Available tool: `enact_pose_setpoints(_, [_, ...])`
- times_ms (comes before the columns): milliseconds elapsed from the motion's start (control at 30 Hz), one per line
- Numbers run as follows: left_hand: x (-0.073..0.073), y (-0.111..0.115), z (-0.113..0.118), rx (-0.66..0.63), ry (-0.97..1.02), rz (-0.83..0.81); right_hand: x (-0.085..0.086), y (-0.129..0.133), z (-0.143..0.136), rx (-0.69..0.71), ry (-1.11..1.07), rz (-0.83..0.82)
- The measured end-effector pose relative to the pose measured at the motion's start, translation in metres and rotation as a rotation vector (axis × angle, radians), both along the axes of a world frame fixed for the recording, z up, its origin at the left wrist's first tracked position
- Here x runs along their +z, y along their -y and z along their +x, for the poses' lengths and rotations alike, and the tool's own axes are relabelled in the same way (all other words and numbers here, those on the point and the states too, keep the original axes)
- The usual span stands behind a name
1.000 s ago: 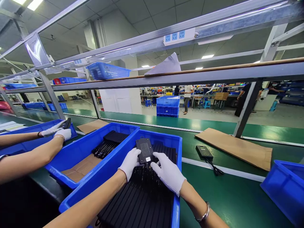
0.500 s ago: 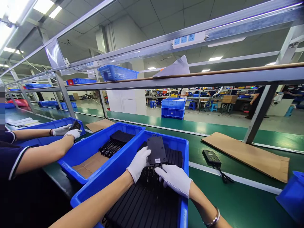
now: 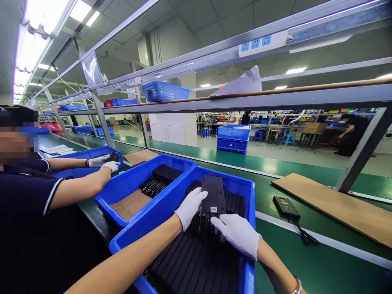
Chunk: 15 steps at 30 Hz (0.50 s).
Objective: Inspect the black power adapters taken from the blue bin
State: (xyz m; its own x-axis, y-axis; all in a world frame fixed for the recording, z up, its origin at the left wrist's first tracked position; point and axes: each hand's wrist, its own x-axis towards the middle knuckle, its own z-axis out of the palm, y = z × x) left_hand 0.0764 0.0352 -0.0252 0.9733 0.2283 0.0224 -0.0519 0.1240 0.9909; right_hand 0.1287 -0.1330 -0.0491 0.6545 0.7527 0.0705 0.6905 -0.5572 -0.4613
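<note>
I have one black rectangular device (image 3: 213,192) up over the nearest blue bin (image 3: 251,232), its flat, screwed face toward my camera. My left hand (image 3: 190,209) pinches its left edge between thumb and fingers. My right hand (image 3: 238,234) is half curled at the lower edge, thumb and fingertips at the dark cables (image 3: 206,225); whether they grip I cannot tell. One white label (image 3: 213,209) sits at the bottom of that face; its four characters end in zeros, the first too blurred to be sure of.

Below, the bin holds rows of similar black devices (image 3: 196,261), too tightly packed for me to count. I see three blue bins in line: mine, a middle bin (image 3: 112,214) with a smaller batch and a cardboard liner (image 3: 130,205), and a far bin (image 3: 87,154), where a co-worker's two gloved hands (image 3: 105,162) hold one small black item.

To my right, one loose device (image 3: 286,207) with cables lies on the green bench (image 3: 284,257), some unreadable marking on top, near one cardboard sheet (image 3: 330,204). Two blue crates (image 3: 232,141) stand stacked beyond; one power strip (image 3: 263,44) overhead shows three blue sockets.
</note>
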Motion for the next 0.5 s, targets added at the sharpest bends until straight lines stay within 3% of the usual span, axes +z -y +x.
enact_pose_setpoints(233, [0.0031, 0.0, -0.0023, 0.059, -0.011, -0.013, -0.0025, 0.0004, 0.0011, 0.023, 0.015, 0.002])
enact_pose_setpoints(500, [-0.0046, -0.009, 0.0033, 0.126, -0.001, -0.041, 0.0026, 0.0038, 0.0025, 0.078, -0.118, 0.102])
